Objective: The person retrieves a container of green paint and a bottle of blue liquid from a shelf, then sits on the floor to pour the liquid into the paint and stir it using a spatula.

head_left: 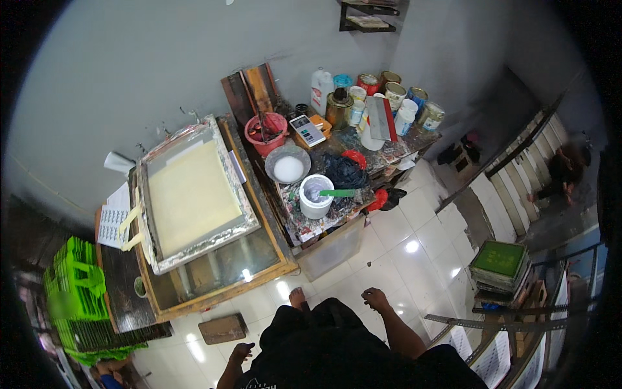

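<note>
Hands low in the frame, both empty: right hand (376,299) lower centre, fingers curled loosely over bare floor (414,227), gripping nothing; left hand (240,353) at the lower left edge, fingers half bent, likewise holding nothing. Nearest the left hand, brown block (223,328) flat on the tiles, just below the table corner. Above it, left of centre, screen frame (194,194) lying tilted on a glass-topped wooden table (223,285), probably propped so the mesh stays off the glass. Centre frame, cluttered bench (324,223) with white bucket (315,196), green-handled tool resting across its rim, likely kept there to stay within reach. Beside it, round dish (287,165) and red pail (266,133). Upper centre, row of cans (395,91) pushed back against the wall, clear of the working edge. Green crates (74,292) far left; stacked frames (497,266) lower right.
</note>
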Action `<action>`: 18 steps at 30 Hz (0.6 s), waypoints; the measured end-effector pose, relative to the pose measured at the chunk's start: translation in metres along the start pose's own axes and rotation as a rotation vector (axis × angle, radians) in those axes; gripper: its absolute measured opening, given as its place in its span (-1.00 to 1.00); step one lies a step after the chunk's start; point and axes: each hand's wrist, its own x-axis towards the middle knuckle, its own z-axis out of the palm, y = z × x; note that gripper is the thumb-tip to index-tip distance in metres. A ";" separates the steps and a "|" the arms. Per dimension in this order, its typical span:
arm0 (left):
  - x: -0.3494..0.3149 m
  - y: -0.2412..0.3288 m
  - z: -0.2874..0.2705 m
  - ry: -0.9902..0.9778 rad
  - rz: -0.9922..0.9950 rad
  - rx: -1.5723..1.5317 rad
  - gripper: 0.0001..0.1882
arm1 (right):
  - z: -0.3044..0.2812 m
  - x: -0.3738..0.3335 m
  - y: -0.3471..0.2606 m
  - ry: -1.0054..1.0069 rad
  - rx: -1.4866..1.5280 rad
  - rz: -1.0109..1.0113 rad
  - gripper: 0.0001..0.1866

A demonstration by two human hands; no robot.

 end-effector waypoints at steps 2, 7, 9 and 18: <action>0.029 0.018 -0.008 0.007 -0.030 -0.244 -0.46 | 0.000 0.005 -0.005 0.108 0.094 -0.094 -0.62; 0.022 0.183 -0.027 0.147 0.202 -0.199 -0.37 | -0.021 0.009 -0.065 0.179 0.314 -0.084 -0.60; 0.032 0.213 -0.022 0.147 0.211 -0.272 -0.37 | -0.031 0.017 -0.084 0.141 0.361 -0.120 -0.61; 0.065 0.222 0.037 0.208 -0.020 -0.403 -0.50 | -0.124 0.092 -0.047 0.193 0.291 -0.159 -0.56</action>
